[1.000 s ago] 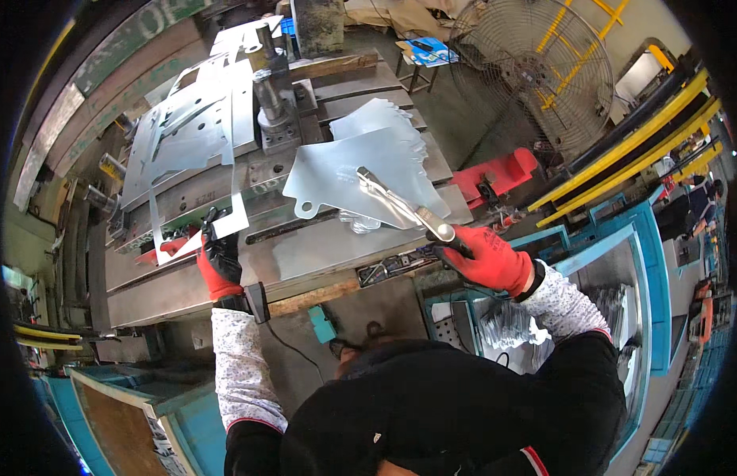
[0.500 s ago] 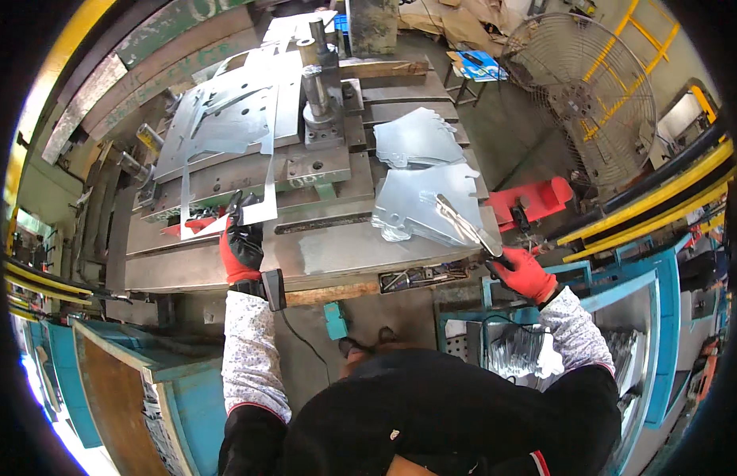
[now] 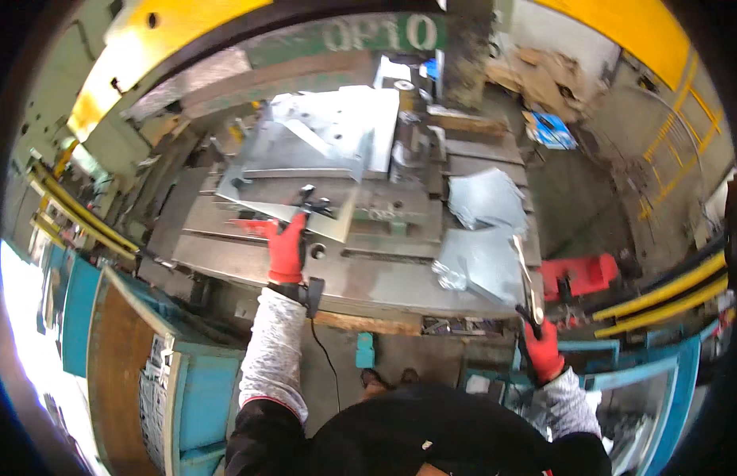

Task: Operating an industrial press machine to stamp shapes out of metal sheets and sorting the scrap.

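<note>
My left hand [image 3: 287, 247], in a red glove with black fingers, is closed on the near strip of a thin sheet-metal frame [image 3: 330, 227], an offcut with an open middle. It is held tilted over the front of the steel die [image 3: 261, 163]. Motion blurs the far part of the frame. In my right hand [image 3: 543, 351], also gloved in red and black, are long metal tongs [image 3: 529, 279], pointing away from me. Their tips are beside the nearer stack of flat cut sheet-metal pieces [image 3: 483, 266]. Farther back lies a second stack [image 3: 486, 197].
A steel guide post [image 3: 404, 119] stands at the die's right. Red metal equipment [image 3: 579, 275] sits right of the press table [image 3: 368, 287]. Blue racks [image 3: 213, 397] flank me, and a small teal block [image 3: 366, 350] is on the floor. A black cord [image 3: 327, 361] hangs near my left wrist.
The view has turned, shifting the scene rightward. My left hand has tilted the sheet-metal frame off the die. The tongs in my right hand now point more straight ahead.
</note>
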`<state>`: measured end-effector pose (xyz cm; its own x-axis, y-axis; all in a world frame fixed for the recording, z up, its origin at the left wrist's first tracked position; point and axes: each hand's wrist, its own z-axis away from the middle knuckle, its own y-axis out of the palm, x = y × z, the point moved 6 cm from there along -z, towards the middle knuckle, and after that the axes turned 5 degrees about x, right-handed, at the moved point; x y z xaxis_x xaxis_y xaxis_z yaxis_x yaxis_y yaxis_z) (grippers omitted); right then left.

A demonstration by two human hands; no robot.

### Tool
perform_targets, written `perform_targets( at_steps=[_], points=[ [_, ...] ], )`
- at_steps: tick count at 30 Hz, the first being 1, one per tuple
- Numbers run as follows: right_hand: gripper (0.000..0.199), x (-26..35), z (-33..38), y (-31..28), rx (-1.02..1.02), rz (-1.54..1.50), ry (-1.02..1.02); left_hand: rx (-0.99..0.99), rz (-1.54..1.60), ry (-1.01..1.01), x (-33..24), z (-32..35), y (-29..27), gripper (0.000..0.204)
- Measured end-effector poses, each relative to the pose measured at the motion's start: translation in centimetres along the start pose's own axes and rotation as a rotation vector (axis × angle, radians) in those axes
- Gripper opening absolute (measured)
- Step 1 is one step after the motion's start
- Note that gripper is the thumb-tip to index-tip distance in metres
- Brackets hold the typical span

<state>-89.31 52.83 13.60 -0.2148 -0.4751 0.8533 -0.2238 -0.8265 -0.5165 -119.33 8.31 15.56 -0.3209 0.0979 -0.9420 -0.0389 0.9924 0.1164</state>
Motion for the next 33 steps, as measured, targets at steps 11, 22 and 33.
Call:
perform_targets(
  at_steps=[11, 22, 33],
  points=[
    [0.02, -1.2, -2.7, 9.6, 0.102, -0.373, -0.212, -0.118, 0.044, -0.176, -16.1, 17.6, -5.7, 0.037],
    [0.023, 17.7, -16.3, 31.7, 0.935, -1.093, -0.048, -0.525, -0.193, -0.056, -26.6, 38.3, -13.2, 0.046],
    [0.033, 17.0, -10.4, 28.4, 0.916, -0.972, -0.356, -0.63, 0.221, -0.277, -22.9, 48.7, -18.7, 0.046]
  ],
)
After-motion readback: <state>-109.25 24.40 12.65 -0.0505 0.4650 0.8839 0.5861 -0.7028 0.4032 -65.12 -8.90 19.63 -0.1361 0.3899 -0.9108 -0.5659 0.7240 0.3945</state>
